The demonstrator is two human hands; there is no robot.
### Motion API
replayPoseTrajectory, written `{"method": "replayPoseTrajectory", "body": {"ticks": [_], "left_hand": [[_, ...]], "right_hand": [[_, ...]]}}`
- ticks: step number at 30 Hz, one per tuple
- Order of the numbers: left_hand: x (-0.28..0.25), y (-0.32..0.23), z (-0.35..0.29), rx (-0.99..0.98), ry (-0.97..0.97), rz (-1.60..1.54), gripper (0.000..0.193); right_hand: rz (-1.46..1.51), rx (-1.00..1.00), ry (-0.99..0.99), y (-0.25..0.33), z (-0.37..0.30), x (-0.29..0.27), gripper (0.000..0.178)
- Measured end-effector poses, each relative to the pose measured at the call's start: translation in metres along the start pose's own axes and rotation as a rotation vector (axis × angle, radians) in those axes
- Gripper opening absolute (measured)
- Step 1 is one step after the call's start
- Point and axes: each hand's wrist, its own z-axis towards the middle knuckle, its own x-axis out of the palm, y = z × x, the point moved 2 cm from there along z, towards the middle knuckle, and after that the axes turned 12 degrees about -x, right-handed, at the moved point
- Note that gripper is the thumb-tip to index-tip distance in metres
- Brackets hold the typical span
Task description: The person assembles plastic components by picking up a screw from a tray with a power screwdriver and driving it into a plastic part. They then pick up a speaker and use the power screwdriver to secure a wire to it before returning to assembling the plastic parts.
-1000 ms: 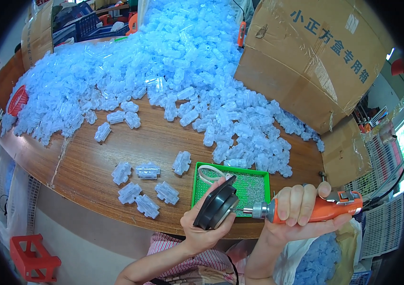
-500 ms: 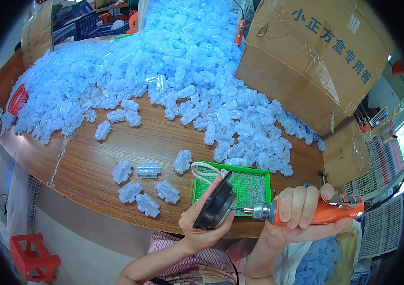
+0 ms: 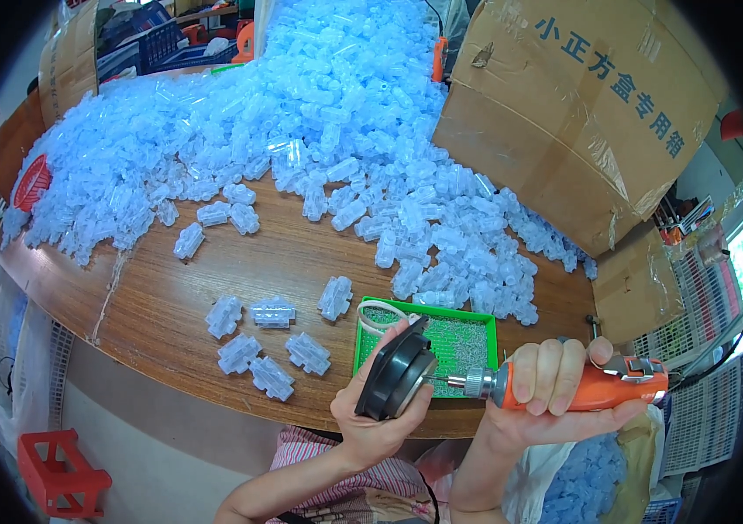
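My left hand grips a round black dish-like part, its stepped face tilted toward the right. A white cord loop lies behind its upper edge. In my right hand is an orange electric screwdriver, held level with its bit pointing left. The bit's tip is at the black part's face; whether it touches there I cannot tell. Behind both hands sits a shallow green tray with many small metal pieces in it.
Several clear plastic pieces lie apart on the wooden table, left of the tray. A large heap of them spreads across the back. A cardboard box stands at the right. A red stool is on the floor at lower left.
The black part has turned slightly in my left hand, showing more of its face. The cord loop has shifted a little. My right hand and the screwdriver have barely moved.
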Motion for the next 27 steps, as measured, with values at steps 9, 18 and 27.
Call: {"method": "replayPoseTrajectory", "body": {"ticks": [9,18,27], "left_hand": [[-0.004,0.013,-0.007,-0.063,-0.033,0.004,0.063],[-0.002,0.007,-0.002,0.008,-0.004,0.021,0.065],[-0.004,0.005,-0.003,0.015,-0.002,0.067,0.064]], "right_hand": [[0.018,-0.002,0.030,-0.002,0.007,0.006,0.073],[0.007,0.022,-0.006,-0.011,0.001,0.000,0.068],[-0.014,0.074,0.008,-0.007,-0.002,-0.005,0.079]]}}
